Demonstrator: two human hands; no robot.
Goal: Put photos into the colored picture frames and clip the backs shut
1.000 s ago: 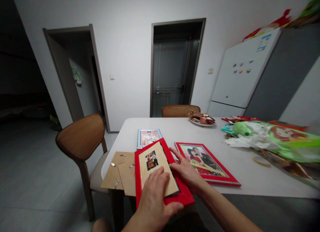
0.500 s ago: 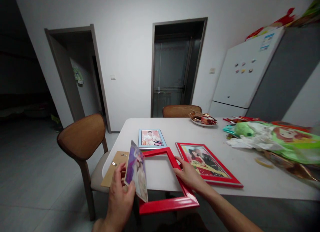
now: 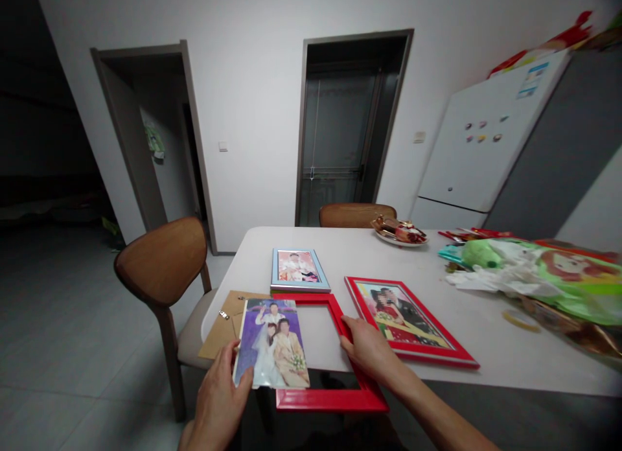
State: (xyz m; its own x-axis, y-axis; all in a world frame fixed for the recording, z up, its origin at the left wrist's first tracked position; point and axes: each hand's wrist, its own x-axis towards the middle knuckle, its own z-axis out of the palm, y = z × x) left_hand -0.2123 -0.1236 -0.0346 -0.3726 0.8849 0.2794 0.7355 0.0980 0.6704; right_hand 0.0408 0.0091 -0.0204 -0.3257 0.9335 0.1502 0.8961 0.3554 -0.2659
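Two chairs with curved brown wooden backs show; the first [image 3: 162, 263] stands at the far left. Next, brown fibreboard backing [image 3: 212, 341] lies on the corner of the white table [image 3: 335, 256], two metal clips showing; whether it is one board or more, I cannot tell. The left hand [image 3: 221, 386] is closed on the left edge of one loose, glossy wedding photograph [image 3: 269, 350] showing three figures, thumb on top. Three frames are in view, one light blue and two red. The light-blue rectangular frame [image 3: 299, 269], holding one picture, lies just beyond the photograph. The empty glossy red frame [image 3: 335, 401] is partly behind the photograph and overlaps the table's near edge; the right hand [image 3: 367, 347] grips its right side. The second chair [image 3: 358, 214] stands across the table. Further right come one white plate [image 3: 405, 243] of assorted items and the filled red frame [image 3: 466, 359], lying face up with one picture.
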